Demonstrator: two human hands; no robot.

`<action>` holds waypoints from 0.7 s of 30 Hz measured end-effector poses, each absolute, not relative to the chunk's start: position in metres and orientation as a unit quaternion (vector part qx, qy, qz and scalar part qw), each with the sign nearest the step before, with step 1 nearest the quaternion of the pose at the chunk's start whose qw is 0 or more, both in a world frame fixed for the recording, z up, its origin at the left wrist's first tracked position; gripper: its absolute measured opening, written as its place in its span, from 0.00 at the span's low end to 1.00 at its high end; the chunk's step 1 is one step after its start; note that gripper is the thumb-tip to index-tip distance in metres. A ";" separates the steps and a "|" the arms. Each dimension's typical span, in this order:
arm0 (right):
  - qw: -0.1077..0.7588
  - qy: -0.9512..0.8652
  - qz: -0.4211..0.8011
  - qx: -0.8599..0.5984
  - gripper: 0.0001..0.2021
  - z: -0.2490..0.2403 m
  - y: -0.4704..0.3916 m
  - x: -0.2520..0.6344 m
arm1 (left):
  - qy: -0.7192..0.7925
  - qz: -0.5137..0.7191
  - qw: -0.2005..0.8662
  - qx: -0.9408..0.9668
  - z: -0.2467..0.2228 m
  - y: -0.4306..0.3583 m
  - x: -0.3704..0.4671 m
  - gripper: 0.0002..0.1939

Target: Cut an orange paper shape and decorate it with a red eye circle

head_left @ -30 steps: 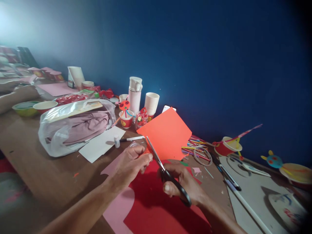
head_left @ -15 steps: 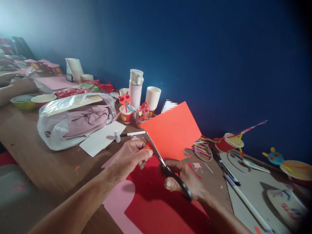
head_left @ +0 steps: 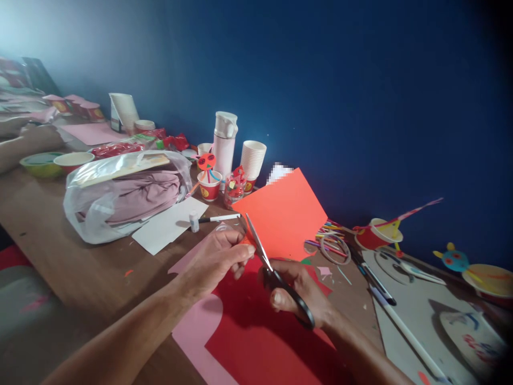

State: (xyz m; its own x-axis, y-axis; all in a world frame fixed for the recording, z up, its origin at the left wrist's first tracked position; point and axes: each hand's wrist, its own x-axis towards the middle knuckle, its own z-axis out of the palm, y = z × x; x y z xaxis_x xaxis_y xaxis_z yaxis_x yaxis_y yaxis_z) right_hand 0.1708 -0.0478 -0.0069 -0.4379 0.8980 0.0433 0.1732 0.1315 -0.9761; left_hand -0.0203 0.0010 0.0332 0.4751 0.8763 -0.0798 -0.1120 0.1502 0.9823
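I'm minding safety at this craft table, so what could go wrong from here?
The scissors in the right hand have their blades close beside the left hand, so a slip might nick a finger. The small orange piece pinched there is mostly hidden by fingers and might be cut crooked. The large orange sheet appears just beyond the blades and could perhaps get snagged.

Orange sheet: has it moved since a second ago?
Yes, to the right in the view: the orange sheet now has its top corner farther right of the stack of paper cups than it did then.
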 end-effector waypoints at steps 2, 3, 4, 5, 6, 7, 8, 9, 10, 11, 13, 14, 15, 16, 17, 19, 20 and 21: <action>0.341 -0.662 0.529 -0.407 0.22 -0.007 -0.048 0.171 | 0.362 0.366 0.662 0.545 0.033 0.001 -0.021 0.11; 0.340 -0.658 0.533 -0.408 0.22 -0.007 -0.048 0.171 | 0.364 0.365 0.659 0.548 0.033 0.002 -0.022 0.11; 0.340 -0.654 0.537 -0.410 0.22 -0.007 -0.048 0.171 | 0.364 0.365 0.658 0.549 0.033 0.002 -0.022 0.11; 0.340 -0.651 0.541 -0.410 0.22 -0.007 -0.049 0.171 | 0.364 0.364 0.657 0.550 0.032 0.002 -0.022 0.11; 0.341 -0.649 0.543 -0.409 0.22 -0.007 -0.049 0.171 | 0.364 0.364 0.656 0.552 0.031 0.003 -0.023 0.11; 0.341 -0.647 0.546 -0.409 0.22 -0.006 -0.049 0.171 | 0.363 0.364 0.655 0.553 0.030 0.003 -0.023 0.11; 0.341 -0.644 0.549 -0.410 0.22 -0.005 -0.049 0.171 | 0.362 0.363 0.655 0.555 0.030 0.003 -0.023 0.11; 0.341 -0.640 0.554 -0.410 0.22 -0.005 -0.048 0.171 | 0.360 0.361 0.656 0.557 0.029 0.004 -0.023 0.11; 0.341 -0.635 0.560 -0.409 0.22 -0.005 -0.048 0.171 | 0.358 0.359 0.659 0.556 0.029 0.004 -0.023 0.10; 0.341 -0.631 0.564 -0.409 0.21 -0.005 -0.048 0.171 | 0.355 0.358 0.662 0.555 0.029 0.004 -0.024 0.10; 0.341 -0.625 0.570 -0.410 0.21 -0.006 -0.049 0.172 | 0.349 0.357 0.667 0.553 0.029 0.005 -0.024 0.11; 0.340 -0.625 0.569 -0.411 0.21 -0.007 -0.049 0.172 | 0.347 0.357 0.668 0.553 0.029 0.005 -0.024 0.11; 0.339 -0.626 0.568 -0.413 0.21 -0.008 -0.049 0.173 | 0.345 0.356 0.668 0.554 0.029 0.005 -0.024 0.11; 0.338 -0.626 0.568 -0.414 0.20 -0.008 -0.049 0.173 | 0.345 0.356 0.668 0.555 0.029 0.006 -0.024 0.11; 0.338 -0.625 0.568 -0.415 0.20 -0.009 -0.049 0.173 | 0.346 0.355 0.667 0.556 0.028 0.006 -0.024 0.11; 0.338 -0.621 0.571 -0.418 0.20 -0.009 -0.049 0.173 | 0.346 0.355 0.667 0.556 0.028 0.006 -0.025 0.11; 0.338 -0.617 0.574 -0.420 0.20 -0.008 -0.048 0.173 | 0.346 0.355 0.666 0.557 0.028 0.007 -0.024 0.12; 0.337 -0.612 0.578 -0.422 0.21 -0.008 -0.048 0.172 | 0.348 0.354 0.665 0.558 0.028 0.007 -0.024 0.12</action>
State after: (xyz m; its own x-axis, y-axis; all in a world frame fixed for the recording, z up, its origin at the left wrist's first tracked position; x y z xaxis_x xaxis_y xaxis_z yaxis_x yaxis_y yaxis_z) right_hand 0.1720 -0.0485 -0.0080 -0.4169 0.9059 -0.0751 0.1261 -0.0242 -0.9917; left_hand -0.0243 0.0067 0.0279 0.5077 0.8589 -0.0672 -0.0829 0.1263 0.9885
